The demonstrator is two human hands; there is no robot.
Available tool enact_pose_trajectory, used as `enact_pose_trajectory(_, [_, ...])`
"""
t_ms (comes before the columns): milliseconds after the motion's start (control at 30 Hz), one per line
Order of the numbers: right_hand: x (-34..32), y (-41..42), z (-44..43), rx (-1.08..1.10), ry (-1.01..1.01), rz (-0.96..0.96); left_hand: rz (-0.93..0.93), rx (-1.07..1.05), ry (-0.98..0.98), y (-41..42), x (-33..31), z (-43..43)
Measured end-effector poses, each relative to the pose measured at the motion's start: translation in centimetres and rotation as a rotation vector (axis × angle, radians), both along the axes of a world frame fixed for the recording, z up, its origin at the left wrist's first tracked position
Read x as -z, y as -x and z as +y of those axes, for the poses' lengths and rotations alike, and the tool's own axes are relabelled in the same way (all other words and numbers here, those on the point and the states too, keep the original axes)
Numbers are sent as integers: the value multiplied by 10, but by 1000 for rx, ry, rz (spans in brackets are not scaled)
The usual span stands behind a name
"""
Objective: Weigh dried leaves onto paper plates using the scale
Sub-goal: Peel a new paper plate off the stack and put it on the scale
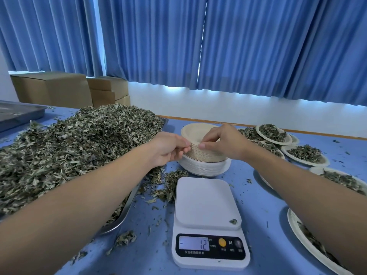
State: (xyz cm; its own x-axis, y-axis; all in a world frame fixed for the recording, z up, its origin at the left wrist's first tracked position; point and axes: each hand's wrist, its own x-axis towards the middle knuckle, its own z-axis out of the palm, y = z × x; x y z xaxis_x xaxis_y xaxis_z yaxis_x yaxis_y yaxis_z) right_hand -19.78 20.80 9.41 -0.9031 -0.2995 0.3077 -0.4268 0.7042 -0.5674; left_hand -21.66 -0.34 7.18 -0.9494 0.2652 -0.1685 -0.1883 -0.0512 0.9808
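A tall stack of paper plates [204, 165] stands behind the white scale [208, 215]; its upper plates are beige, its lower ones white. My left hand [168, 147] pinches the rim of the top plates at the stack's left side. My right hand [222, 141] pinches the rim from the right, thumb on the edge. The scale's platform is bare except for one leaf scrap, and its display reads -12. A large heap of dried leaves [79, 145] fills a metal tray [123, 217] at the left.
Several paper plates with leaf portions [305, 153] lie on the blue table at the right, some under my right forearm. Loose leaf bits are scattered around the scale. A grey tray [17, 114] sits far left, cardboard boxes [59, 88] behind, blue curtains beyond.
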Motion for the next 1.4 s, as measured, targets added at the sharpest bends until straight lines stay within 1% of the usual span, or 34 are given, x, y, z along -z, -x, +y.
enact_pose_trajectory(300, [0,5,2,4,21,-30,-1,30,-18,1,0,-1])
enact_pose_trajectory(567, [-2,3,1,9,52,-57,5,25,10,-1,-1,-3])
enact_pose_trajectory(800, [-11,-1,-3,29,41,-33,-29,16,-44,-3,-1,1])
enact_pose_trajectory(933, [-14,-7,-4,39,42,39,-15,-55,-93,-7,-1,4])
enact_pose_trajectory(1067, [-16,-20,-7,-19,50,151,-1,-124,-276,-11,-8,4])
enact_pose_trajectory(1167, [-13,-37,-12,-71,-4,188,39,-157,-283,-15,-10,1])
enact_pose_trajectory(1200, [-10,-43,-13,-65,6,212,50,-156,-280,-18,-9,-1])
enact_pose_trajectory(1267, [-3,-55,-14,37,109,301,67,-148,-305,-24,-2,-4])
enact_pose_trajectory(1333, [5,-65,-11,242,230,401,72,-141,-352,-33,9,-7])
enact_pose_trajectory(1367, [8,-69,-8,347,266,403,70,-129,-377,-38,14,-10])
enact_pose_trajectory(1400, [11,-72,-5,432,287,349,68,-107,-397,-43,20,-12])
